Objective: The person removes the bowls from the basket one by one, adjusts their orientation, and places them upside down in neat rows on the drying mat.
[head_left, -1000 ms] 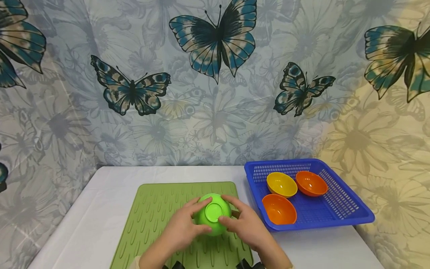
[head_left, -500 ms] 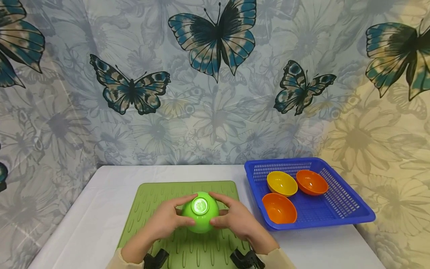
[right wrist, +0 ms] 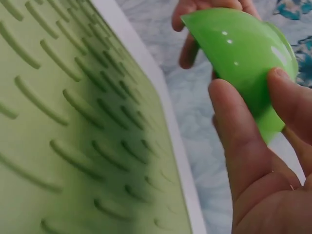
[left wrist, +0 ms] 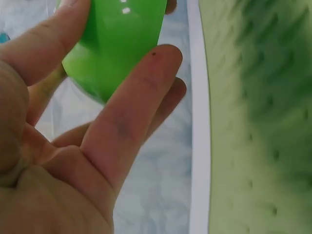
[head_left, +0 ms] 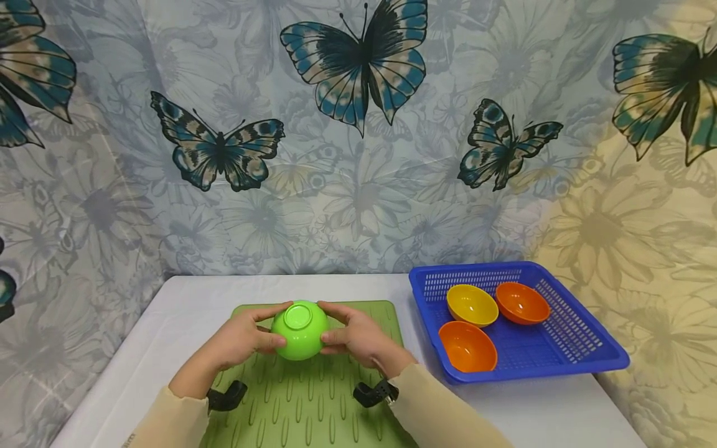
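A bright green bowl (head_left: 301, 336) is held upside down above the green ridged mat (head_left: 305, 398), its foot ring facing up. My left hand (head_left: 238, 339) grips the bowl's left side, thumb on the near wall. On the opposite side my right hand (head_left: 361, 337) holds it the same way. In the left wrist view the bowl (left wrist: 129, 34) lies between the thumb and fingers of the left hand (left wrist: 73, 146). The right wrist view shows the bowl (right wrist: 243, 48) clear of the mat, with the right hand's fingers (right wrist: 241, 131) on it.
At the right stands a blue plastic basket (head_left: 551, 351). Inside it sit a yellow bowl (head_left: 472, 305), an orange bowl (head_left: 523, 303) at the back and another orange bowl (head_left: 467, 346) in front. A white cloth (head_left: 129, 348) covers the table.
Both hands have carried the green bowl left and farther from me over the mat. The bowl stays upside down, and more of the forearms and sleeves shows. The basket's bowls stay put.
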The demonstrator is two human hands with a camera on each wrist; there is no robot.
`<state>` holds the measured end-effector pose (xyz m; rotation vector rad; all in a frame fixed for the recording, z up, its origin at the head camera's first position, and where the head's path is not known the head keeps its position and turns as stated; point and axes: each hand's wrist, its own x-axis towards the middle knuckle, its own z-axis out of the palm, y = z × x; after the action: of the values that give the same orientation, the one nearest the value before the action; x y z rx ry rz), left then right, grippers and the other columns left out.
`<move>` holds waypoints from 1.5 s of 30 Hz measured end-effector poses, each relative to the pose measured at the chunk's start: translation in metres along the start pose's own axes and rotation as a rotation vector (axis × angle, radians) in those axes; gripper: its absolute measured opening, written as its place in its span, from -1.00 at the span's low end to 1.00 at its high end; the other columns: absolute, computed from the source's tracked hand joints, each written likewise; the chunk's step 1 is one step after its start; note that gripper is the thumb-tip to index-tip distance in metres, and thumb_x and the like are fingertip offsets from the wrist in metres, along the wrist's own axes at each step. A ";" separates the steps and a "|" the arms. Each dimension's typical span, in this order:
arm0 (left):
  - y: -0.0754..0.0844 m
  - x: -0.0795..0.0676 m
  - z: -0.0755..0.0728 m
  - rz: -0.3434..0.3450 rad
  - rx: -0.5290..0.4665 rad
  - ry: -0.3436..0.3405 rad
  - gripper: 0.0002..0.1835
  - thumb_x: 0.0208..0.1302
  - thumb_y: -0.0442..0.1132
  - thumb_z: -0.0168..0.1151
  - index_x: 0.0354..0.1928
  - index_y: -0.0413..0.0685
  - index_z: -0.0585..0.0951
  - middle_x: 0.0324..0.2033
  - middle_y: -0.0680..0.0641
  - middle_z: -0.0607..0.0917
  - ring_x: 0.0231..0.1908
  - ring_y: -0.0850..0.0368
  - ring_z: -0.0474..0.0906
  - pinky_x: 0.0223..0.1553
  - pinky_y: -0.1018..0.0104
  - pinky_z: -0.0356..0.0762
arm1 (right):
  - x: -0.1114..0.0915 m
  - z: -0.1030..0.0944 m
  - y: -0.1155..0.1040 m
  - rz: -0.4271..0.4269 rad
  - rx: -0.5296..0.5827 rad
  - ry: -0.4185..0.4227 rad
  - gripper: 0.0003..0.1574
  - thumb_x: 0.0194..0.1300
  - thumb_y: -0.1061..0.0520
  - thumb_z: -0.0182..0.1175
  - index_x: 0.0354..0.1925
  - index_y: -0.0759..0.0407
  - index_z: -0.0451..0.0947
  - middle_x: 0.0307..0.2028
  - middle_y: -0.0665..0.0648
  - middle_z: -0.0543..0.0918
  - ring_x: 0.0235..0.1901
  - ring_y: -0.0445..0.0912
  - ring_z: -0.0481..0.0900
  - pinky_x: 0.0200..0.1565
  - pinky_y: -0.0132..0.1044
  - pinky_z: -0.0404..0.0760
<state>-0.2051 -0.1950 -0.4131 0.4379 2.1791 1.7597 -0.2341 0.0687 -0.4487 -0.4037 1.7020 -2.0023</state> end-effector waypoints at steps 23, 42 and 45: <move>-0.051 0.003 -0.085 -0.184 0.115 0.159 -0.17 0.23 -0.36 0.39 0.51 -0.18 0.23 0.40 -0.54 0.10 0.14 -0.38 0.48 -0.08 -0.06 0.63 | 0.102 0.072 0.045 0.029 0.064 0.208 -0.36 0.26 0.48 0.25 0.30 0.29 0.48 0.32 0.27 0.42 -0.11 0.07 0.67 -0.16 -0.15 0.70; -0.068 0.010 -0.091 -0.258 0.115 0.154 -0.14 0.24 -0.38 0.37 0.53 -0.17 0.18 0.42 -0.49 0.10 0.30 -0.46 0.23 -0.05 -0.05 0.62 | 0.113 0.078 0.056 0.058 -0.094 0.244 -0.28 0.24 0.52 0.22 0.35 0.23 0.44 0.34 0.22 0.41 -0.01 0.08 0.63 -0.16 -0.20 0.69; -0.068 0.010 -0.090 -0.252 0.134 0.160 -0.15 0.24 -0.39 0.38 0.52 -0.20 0.19 0.43 -0.48 0.10 0.35 -0.45 0.13 -0.03 -0.04 0.61 | 0.113 0.080 0.056 0.058 -0.099 0.248 -0.27 0.23 0.53 0.21 0.35 0.24 0.44 0.34 0.21 0.41 0.03 0.09 0.62 -0.15 -0.20 0.69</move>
<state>-0.2544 -0.2843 -0.4624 0.0477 2.3517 1.5679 -0.2790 -0.0645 -0.4980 -0.1403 1.9437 -1.9992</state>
